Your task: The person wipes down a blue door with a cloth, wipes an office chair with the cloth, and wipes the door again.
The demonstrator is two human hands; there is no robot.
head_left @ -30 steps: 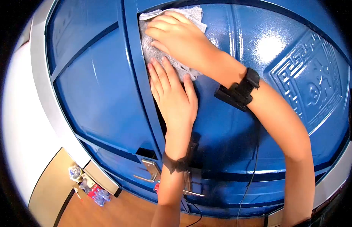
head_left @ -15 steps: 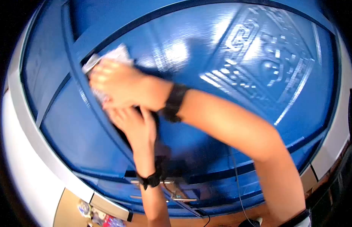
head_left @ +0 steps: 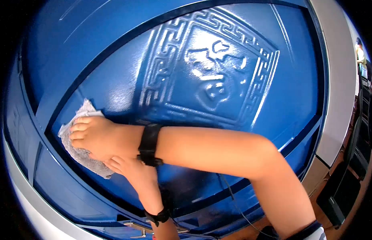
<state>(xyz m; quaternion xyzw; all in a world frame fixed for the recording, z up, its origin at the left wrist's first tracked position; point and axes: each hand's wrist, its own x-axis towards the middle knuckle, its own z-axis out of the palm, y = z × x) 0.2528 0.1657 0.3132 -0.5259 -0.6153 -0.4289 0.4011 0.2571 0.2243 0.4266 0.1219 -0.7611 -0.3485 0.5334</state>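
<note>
A grey cloth (head_left: 84,156) lies pressed against the left part of a glossy blue door panel (head_left: 114,68). My right hand (head_left: 96,136) rests on top of the cloth, its fingers laid over it. Just below and partly behind it is my left hand (head_left: 132,170), with its fingers at the lower right edge of the cloth and some of them hidden under my right hand. Both wrists wear black bands. A raised square pattern (head_left: 214,76) stands out on the panel to the right of the cloth.
Metal door handles (head_left: 144,230) show at the bottom. A thin dark cable (head_left: 238,208) hangs below my right arm. Black chairs (head_left: 338,196) stand at the lower right beyond the pale frame (head_left: 334,80). A person (head_left: 360,56) is at the far right edge.
The view has swung right, so the raised pattern sits nearer the middle. My left hand has moved from beside my right hand to partly beneath it. My right hand remains on the cloth.
</note>
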